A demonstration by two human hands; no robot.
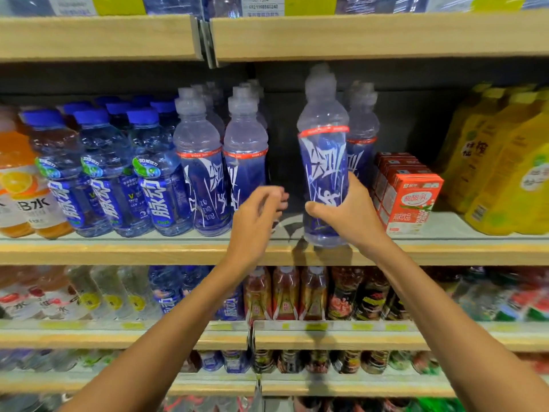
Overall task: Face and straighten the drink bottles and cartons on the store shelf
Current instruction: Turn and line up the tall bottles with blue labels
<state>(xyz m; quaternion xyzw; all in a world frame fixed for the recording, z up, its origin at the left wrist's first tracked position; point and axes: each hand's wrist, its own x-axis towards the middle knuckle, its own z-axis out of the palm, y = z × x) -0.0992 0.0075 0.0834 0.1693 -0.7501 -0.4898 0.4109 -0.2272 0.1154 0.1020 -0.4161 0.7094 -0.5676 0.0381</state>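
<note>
While the right hand [353, 212] wraps its fingers round 1 clear, blue-labelled bottle [323, 162] upright at the shelf [118, 251] edge, the left hand [255, 215] hovers beside it, fingers loosely curled, holding nothing.

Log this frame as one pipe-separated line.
right hand: grips blue bottle at shelf front edge | left hand: holds nothing, fingers loosely curled, by gap in row | label: faces out

A clear sports bottle [323, 162] with a blue label and red band stands upright, label forward, its base at the front edge of the shelf [148, 251]. The right hand [347, 209] grips it low. A matching bottle [362, 138] stands behind. Across a gap to the left stand two rows of the same bottle [205, 173]. Red-and-white cartons [413, 200] sit just to the right.
</note>
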